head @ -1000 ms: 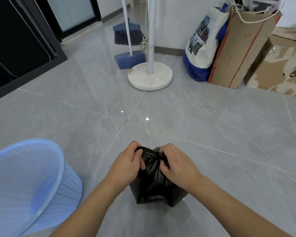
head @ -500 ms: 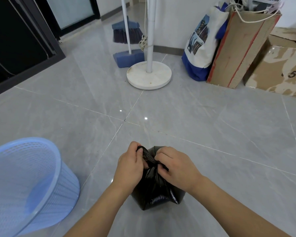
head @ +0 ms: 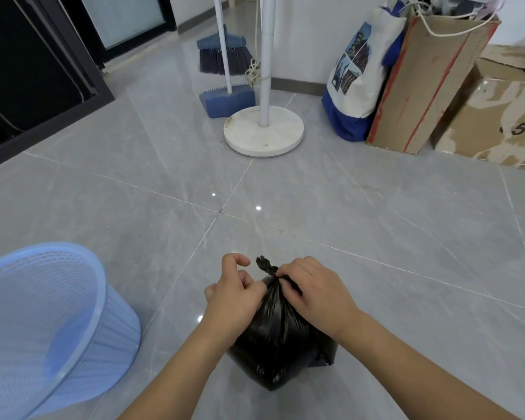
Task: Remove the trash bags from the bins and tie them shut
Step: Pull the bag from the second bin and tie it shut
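While both bare forearms reach in from the bottom edge, a small black trash bag (head: 278,338) sits on the grey tiled floor (head: 376,237) directly below the camera, already out of its bin; its neck is gathered into a twisted tail that pokes up between the hands. At that neck the right hand (head: 315,295) is the working grip — its fingertips pinch the plastic just under the tail; the left hand (head: 235,294) lies against the bag's left shoulder with fingers curled, thumb and forefinger lifted clear of the tail, and whether its lower fingers hold any plastic cannot be told. By my judgement the step in hand is the tying itself, near its end; the next move probably calls for pulling the tail tight while the neck is held, then letting go.

Just left of the bag, a pale blue mesh bin (head: 52,322) leans on its side, mouth towards the camera, with no liner showing inside; its lower left part is cut off by the frame. Farther off stands a white pole on a round base (head: 263,131); beside it, a blue broom and dustpan (head: 225,71). Against the far wall lean a tote bag (head: 358,77) and cardboard boxes (head: 431,86) — their tops cropped. Hidden: the knot's actual form, the bag's contents, and any other bins.
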`<control>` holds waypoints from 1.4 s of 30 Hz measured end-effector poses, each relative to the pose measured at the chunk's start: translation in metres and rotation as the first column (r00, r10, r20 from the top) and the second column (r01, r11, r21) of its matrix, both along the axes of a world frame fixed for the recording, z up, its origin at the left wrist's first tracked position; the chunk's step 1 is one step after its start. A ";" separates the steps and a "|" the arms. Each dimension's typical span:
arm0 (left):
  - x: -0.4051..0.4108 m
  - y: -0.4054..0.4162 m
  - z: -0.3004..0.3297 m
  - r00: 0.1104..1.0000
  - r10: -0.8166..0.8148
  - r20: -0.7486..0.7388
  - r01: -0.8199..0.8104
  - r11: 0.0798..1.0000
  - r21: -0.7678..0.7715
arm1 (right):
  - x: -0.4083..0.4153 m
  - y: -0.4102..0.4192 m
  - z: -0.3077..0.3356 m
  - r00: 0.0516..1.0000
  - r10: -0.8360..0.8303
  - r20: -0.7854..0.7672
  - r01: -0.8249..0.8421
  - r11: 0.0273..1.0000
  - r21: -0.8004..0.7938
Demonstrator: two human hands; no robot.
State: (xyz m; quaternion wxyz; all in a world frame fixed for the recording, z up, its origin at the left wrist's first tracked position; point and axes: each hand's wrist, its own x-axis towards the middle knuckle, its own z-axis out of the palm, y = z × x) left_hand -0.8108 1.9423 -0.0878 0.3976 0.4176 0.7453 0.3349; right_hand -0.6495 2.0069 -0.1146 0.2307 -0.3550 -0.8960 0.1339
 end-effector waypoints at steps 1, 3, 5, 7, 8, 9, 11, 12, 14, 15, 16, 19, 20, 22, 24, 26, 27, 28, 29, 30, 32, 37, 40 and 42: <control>0.000 -0.004 -0.001 0.989 -0.056 -0.137 0.058 0.998 0.011 | -0.001 0.002 0.001 0.999 -0.002 0.047 0.007 0.995 -0.095; 0.002 -0.009 -0.002 0.916 -0.128 -0.381 0.151 0.988 0.030 | -0.003 0.006 0.002 0.992 0.020 0.122 0.013 0.963 -0.270; 0.002 -0.010 -0.004 0.812 -0.176 -0.556 0.210 0.978 -0.003 | -0.005 0.008 0.007 0.994 -0.005 0.110 0.054 0.895 -0.443; 0.001 -0.010 -0.008 0.743 -0.209 -0.636 0.239 0.970 -0.039 | -0.006 0.010 0.010 0.994 -0.067 0.082 0.103 0.785 -0.610; 0.001 -0.011 -0.010 0.723 -0.212 -0.657 0.246 0.968 -0.042 | -0.005 0.010 0.011 0.994 -0.086 0.075 0.114 0.727 -0.677; 0.001 -0.013 -0.012 0.714 -0.207 -0.669 0.251 0.967 -0.032 | -0.005 0.011 0.012 0.993 -0.101 0.065 0.116 0.664 -0.738; 0.001 -0.015 -0.013 0.729 -0.202 -0.654 0.263 0.965 -0.004 | -0.003 0.013 0.014 0.990 -0.143 0.020 0.094 0.533 -0.841; 0.002 -0.017 -0.014 0.733 -0.207 -0.647 0.268 0.963 -0.005 | -0.002 0.014 0.016 0.986 -0.165 0.002 0.082 0.478 -0.874; 0.002 -0.018 -0.015 0.686 -0.219 -0.694 0.282 0.959 -0.024 | 0.001 0.015 0.021 0.978 -0.209 -0.025 0.060 0.389 -0.919; 0.001 -0.019 -0.015 0.650 -0.226 -0.725 0.288 0.957 -0.039 | 0.002 0.016 0.023 0.973 -0.229 -0.042 0.042 0.351 -0.936; 0.001 -0.019 -0.015 0.624 -0.235 -0.745 0.288 0.956 -0.060 | 0.003 0.017 0.025 0.968 -0.244 -0.063 0.019 0.322 -0.947; -0.001 -0.018 -0.015 0.620 -0.239 -0.747 0.265 0.960 -0.087 | 0.004 0.019 0.024 0.950 -0.277 -0.142 -0.066 0.267 -0.961; -0.002 -0.018 -0.015 0.621 -0.241 -0.746 0.260 0.961 -0.094 | 0.004 0.019 0.024 0.943 -0.287 -0.168 -0.091 0.263 -0.961; -0.005 -0.018 -0.014 0.601 -0.255 -0.757 0.262 0.958 -0.115 | 0.005 0.018 0.022 0.929 -0.311 -0.202 -0.115 0.276 -0.954; -0.006 -0.017 -0.012 0.585 -0.276 -0.763 0.272 0.953 -0.136 | 0.004 0.017 0.020 0.909 -0.347 -0.231 -0.140 0.269 -0.953; -0.007 -0.018 -0.012 0.633 -0.278 -0.722 0.287 0.951 -0.115 | 0.002 0.016 0.020 0.891 -0.379 -0.248 -0.163 0.243 -0.956; -0.007 -0.018 -0.011 0.692 -0.260 -0.673 0.285 0.956 -0.076 | 0.001 0.016 0.020 0.885 -0.394 -0.250 -0.165 0.237 -0.957; -0.007 -0.018 -0.010 0.760 -0.227 -0.609 0.266 0.964 -0.028 | 0.001 0.016 0.020 0.883 -0.401 -0.244 -0.156 0.241 -0.958; -0.006 -0.017 -0.009 0.818 -0.185 -0.545 0.233 0.972 0.020 | 0.000 0.015 0.021 0.886 -0.398 -0.236 -0.143 0.250 -0.958; -0.005 -0.016 -0.008 0.857 -0.147 -0.494 0.199 0.979 0.054 | -0.001 0.015 0.021 0.893 -0.389 -0.229 -0.131 0.262 -0.956; -0.004 -0.013 -0.006 0.884 -0.116 -0.453 0.168 0.983 0.077 | -0.003 0.014 0.023 0.901 -0.371 -0.227 -0.128 0.271 -0.954; -0.006 -0.015 -0.013 0.875 -0.186 -0.446 0.232 0.972 0.049 | -0.004 0.015 0.030 0.920 -0.339 -0.198 -0.107 0.268 -0.958; -0.005 -0.013 -0.011 0.883 -0.147 -0.445 0.177 0.984 0.027 | -0.004 0.014 0.029 0.914 -0.357 -0.194 -0.114 0.232 -0.966; -0.004 -0.009 -0.008 0.886 -0.106 -0.452 0.126 0.992 0.014 | -0.004 0.012 0.029 0.912 -0.360 -0.197 -0.110 0.247 -0.963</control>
